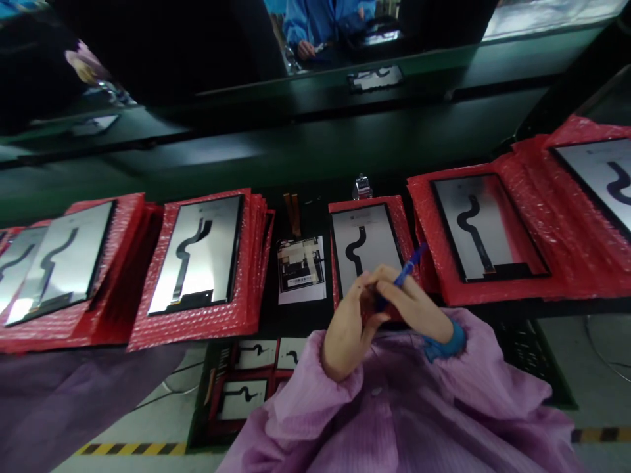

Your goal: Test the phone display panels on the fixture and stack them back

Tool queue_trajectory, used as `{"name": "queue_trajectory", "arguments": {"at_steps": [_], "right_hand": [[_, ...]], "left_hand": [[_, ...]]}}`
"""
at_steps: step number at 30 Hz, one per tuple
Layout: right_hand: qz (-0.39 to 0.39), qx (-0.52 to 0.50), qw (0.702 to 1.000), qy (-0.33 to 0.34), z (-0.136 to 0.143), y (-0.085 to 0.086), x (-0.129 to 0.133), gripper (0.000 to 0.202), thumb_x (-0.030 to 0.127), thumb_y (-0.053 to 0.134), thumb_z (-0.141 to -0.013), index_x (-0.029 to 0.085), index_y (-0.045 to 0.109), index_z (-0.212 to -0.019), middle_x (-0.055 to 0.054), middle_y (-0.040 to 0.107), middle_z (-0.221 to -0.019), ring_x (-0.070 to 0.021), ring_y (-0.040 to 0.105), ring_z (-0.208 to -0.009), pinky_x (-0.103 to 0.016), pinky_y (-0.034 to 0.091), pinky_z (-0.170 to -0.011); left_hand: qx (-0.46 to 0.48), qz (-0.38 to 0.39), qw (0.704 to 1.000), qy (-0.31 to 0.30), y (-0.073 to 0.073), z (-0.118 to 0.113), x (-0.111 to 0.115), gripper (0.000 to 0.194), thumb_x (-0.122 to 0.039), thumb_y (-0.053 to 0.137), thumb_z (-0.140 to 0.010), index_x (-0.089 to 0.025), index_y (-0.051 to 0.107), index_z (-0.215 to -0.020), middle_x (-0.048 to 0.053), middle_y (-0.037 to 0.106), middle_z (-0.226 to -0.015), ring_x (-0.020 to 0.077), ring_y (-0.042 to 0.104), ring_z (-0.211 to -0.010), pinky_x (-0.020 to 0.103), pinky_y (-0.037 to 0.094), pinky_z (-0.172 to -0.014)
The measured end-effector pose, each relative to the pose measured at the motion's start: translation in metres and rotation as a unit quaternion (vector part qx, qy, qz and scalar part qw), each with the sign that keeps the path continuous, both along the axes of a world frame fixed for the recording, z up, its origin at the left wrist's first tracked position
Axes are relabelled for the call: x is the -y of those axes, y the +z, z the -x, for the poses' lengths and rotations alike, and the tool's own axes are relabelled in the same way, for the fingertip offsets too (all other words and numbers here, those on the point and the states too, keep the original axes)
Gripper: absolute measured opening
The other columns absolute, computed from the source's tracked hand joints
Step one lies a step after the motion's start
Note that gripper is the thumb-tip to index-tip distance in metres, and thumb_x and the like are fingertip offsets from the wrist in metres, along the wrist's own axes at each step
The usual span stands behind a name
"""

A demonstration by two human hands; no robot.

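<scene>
My two hands meet over the lower end of a display panel point(372, 230) lying on red bubble wrap, with a black curved flex cable on its back. My right hand point(411, 302) is closed around a slim blue pen-like tool point(411, 263) that points up and to the right. My left hand point(348, 325) has its fingers curled in against the right one. Whatever lies between the fingertips is hidden. Left of the panel lies a printed card point(302, 269) with dark parts pictured or laid on it.
Display panels point(197, 256) on stacked red bubble wrap point(241, 315) stand to the left, and another panel point(486, 230) to the right. A small metal-and-glass object point(362, 187) sits behind. Below is a crate of panels point(244, 399). Across the bench a co-worker in blue point(315, 23) handles something.
</scene>
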State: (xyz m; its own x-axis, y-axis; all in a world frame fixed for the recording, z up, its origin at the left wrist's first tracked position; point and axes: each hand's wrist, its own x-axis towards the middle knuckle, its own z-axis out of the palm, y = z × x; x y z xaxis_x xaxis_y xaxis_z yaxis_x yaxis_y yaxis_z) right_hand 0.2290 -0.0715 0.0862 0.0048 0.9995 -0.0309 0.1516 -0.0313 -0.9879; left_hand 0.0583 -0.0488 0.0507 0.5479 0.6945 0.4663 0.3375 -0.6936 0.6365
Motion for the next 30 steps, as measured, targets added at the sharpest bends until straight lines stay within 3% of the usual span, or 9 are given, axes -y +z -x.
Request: {"name": "queue_trajectory", "arguments": {"at_steps": [2, 5, 7, 9, 14, 17, 25, 27, 30], "right_hand": [[0.029, 0.116, 0.986, -0.114, -0.015, 0.002, -0.019, 0.021, 0.028, 0.046, -0.09, 0.018, 0.065, -0.089, -0.004, 0.064, -0.079, -0.0164, 0.059, -0.071, -0.031, 0.051, -0.073], [0.066, 0.349, 0.902, -0.246, -0.032, 0.004, -0.039, 0.039, 0.025, 0.047, -0.089, 0.012, 0.06, -0.123, -0.014, 0.069, -0.097, -0.0261, 0.064, -0.083, -0.04, 0.052, -0.076], [0.074, 0.475, 0.837, -0.261, -0.035, 0.004, -0.041, 0.056, 0.027, 0.047, -0.093, 0.005, 0.047, -0.143, -0.023, 0.065, -0.115, -0.0354, 0.063, -0.1, -0.048, 0.054, -0.082], [0.045, 0.549, 0.804, -0.223, -0.033, 0.0, -0.029, 0.062, 0.03, 0.049, -0.095, 0.0, 0.041, -0.148, -0.027, 0.06, -0.125, -0.0396, 0.059, -0.111, -0.053, 0.054, -0.089], [-0.073, 0.557, 0.827, -0.009, -0.013, -0.027, 0.035, 0.056, 0.031, 0.053, -0.096, 0.01, 0.043, -0.147, -0.019, 0.059, -0.13, -0.0328, 0.057, -0.118, -0.047, 0.055, -0.099], [-0.058, 0.576, 0.815, -0.031, -0.004, -0.044, 0.061, 0.053, 0.019, 0.053, -0.095, 0.012, 0.044, -0.147, -0.02, 0.056, -0.134, -0.0336, 0.056, -0.12, -0.05, 0.054, -0.101], [-0.063, 0.585, 0.805, -0.078, -0.006, -0.048, 0.03, 0.042, 0.011, 0.048, -0.095, 0.009, 0.055, -0.137, -0.02, 0.059, -0.124, -0.0309, 0.058, -0.107, -0.046, 0.054, -0.098], [-0.055, 0.597, 0.799, -0.056, -0.01, -0.041, 0.024, 0.044, 0.01, 0.047, -0.094, 0.01, 0.054, -0.137, -0.019, 0.06, -0.123, -0.0306, 0.058, -0.105, -0.045, 0.054, -0.096], [-0.051, 0.601, 0.797, 0.015, -0.015, -0.018, 0.016, 0.042, 0.019, 0.053, -0.095, 0.01, 0.055, -0.136, -0.018, 0.064, -0.116, -0.0308, 0.06, -0.1, -0.045, 0.056, -0.087]], "left_hand": [[-0.047, -0.02, 0.997, 0.049, -0.007, 0.002, -0.005, 0.073, -0.051, 0.054, -0.098, -0.02, 0.022, -0.157, 0.02, 0.062, -0.131, 0.0292, 0.065, -0.123, 0.046, 0.059, -0.099], [-0.14, -0.035, 0.988, 0.06, -0.026, 0.006, -0.008, 0.075, -0.046, 0.06, -0.097, -0.018, 0.023, -0.156, 0.025, 0.052, -0.144, 0.0372, 0.053, -0.138, 0.057, 0.052, -0.109], [-0.179, -0.032, 0.982, 0.059, -0.037, 0.007, -0.007, 0.074, -0.039, 0.061, -0.097, -0.019, 0.022, -0.157, 0.026, 0.047, -0.15, 0.0393, 0.047, -0.143, 0.059, 0.049, -0.111], [-0.191, -0.026, 0.979, 0.069, -0.046, 0.008, -0.005, 0.073, -0.031, 0.061, -0.097, -0.02, 0.021, -0.157, 0.026, 0.042, -0.154, 0.0393, 0.042, -0.147, 0.058, 0.048, -0.113], [-0.186, -0.012, 0.978, 0.09, -0.049, 0.004, -0.001, 0.069, -0.021, 0.06, -0.096, -0.018, 0.024, -0.155, 0.028, 0.038, -0.157, 0.039, 0.034, -0.151, 0.056, 0.046, -0.116], [-0.182, 0.007, 0.979, 0.094, -0.046, 0.002, -0.004, 0.069, -0.02, 0.06, -0.096, -0.02, 0.025, -0.156, 0.027, 0.039, -0.157, 0.0374, 0.034, -0.151, 0.057, 0.045, -0.117], [-0.224, 0.005, 0.97, 0.092, -0.036, -0.01, -0.031, 0.066, -0.016, 0.065, -0.092, -0.009, 0.035, -0.15, 0.031, 0.044, -0.152, 0.0395, 0.039, -0.149, 0.057, 0.044, -0.116], [-0.273, 0.005, 0.96, 0.057, -0.022, -0.009, -0.046, 0.066, -0.017, 0.069, -0.089, -0.007, 0.039, -0.148, 0.031, 0.046, -0.15, 0.0396, 0.039, -0.148, 0.056, 0.044, -0.116], [-0.346, 0.037, 0.936, -0.061, 0.01, 0.0, -0.083, 0.06, -0.024, 0.074, -0.087, -0.012, 0.05, -0.14, 0.023, 0.055, -0.145, 0.0369, 0.05, -0.141, 0.05, 0.05, -0.11]]}}
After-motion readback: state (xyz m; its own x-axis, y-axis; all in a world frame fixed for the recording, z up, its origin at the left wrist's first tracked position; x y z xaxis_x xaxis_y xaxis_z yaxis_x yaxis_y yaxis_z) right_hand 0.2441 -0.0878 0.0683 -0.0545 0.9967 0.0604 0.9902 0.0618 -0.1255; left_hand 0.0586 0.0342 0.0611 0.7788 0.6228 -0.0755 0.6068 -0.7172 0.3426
